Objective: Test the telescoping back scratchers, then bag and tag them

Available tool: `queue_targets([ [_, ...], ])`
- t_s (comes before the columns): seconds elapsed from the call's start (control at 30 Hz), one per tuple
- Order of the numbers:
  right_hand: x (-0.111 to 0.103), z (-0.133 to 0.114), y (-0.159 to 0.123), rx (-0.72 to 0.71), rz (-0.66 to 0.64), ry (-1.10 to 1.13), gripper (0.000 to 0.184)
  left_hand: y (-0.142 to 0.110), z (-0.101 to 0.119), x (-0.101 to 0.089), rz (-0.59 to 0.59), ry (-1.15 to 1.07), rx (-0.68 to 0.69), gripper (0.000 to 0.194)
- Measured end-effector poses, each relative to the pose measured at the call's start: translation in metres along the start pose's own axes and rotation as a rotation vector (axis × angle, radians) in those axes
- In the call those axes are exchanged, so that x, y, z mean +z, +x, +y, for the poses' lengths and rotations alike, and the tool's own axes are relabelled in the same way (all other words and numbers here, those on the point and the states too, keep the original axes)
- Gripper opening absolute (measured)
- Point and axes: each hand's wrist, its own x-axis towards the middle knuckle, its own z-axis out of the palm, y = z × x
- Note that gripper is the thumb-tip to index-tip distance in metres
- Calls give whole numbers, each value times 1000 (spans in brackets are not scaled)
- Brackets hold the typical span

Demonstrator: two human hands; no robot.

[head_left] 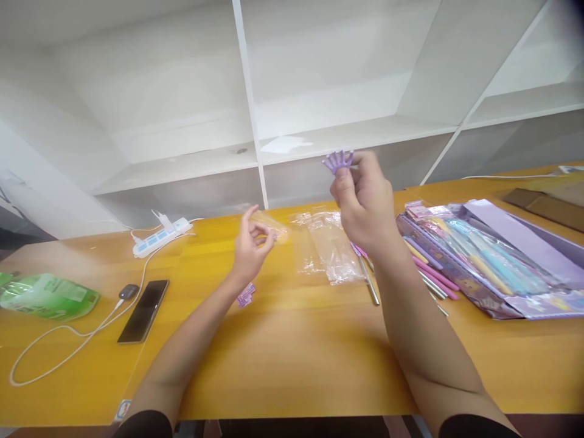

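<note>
My right hand point(365, 194) is raised above the back of the table, closed on a small purple hand-shaped piece point(337, 161), like a back scratcher head, with its prongs spread upward. Lower and to the left, my left hand point(252, 240) pinches a clear plastic bag point(276, 227), which is blurred. Between the hands, clear plastic bags point(331, 246) lie flat on the table. Metal rods point(369, 283) lie under and beside my right forearm, which partly hides them. Small purple printed cards point(246, 295) rest beside my left wrist.
At right stands an open purple box point(495, 307) of bagged colourful sticks, with pink handles point(435, 275) beside it. To the left are a phone point(143, 311), a white cable, a power strip point(163, 237) and a green pouch point(48, 297). White shelving point(337, 131) rises behind the table.
</note>
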Motion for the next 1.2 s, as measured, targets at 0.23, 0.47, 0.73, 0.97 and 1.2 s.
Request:
queue_targets([
  [0.23,28,-34,-28,-19,-366,175,52,2,53,-31,170,296,690,48],
  [0.47,31,-69,-37,41,-558,121,44,-7,84,-26,335,-15,521,34],
  [0.73,44,-56,-43,25,-631,213,49,-11,110,-30,365,-361,229,53],
  [0.97,37,-67,-39,34,-596,198,42,-10,110,-36,254,-468,27,26],
  [1.2,36,-60,-37,43,-595,202,43,-11,113,-37,161,-481,-50,27],
])
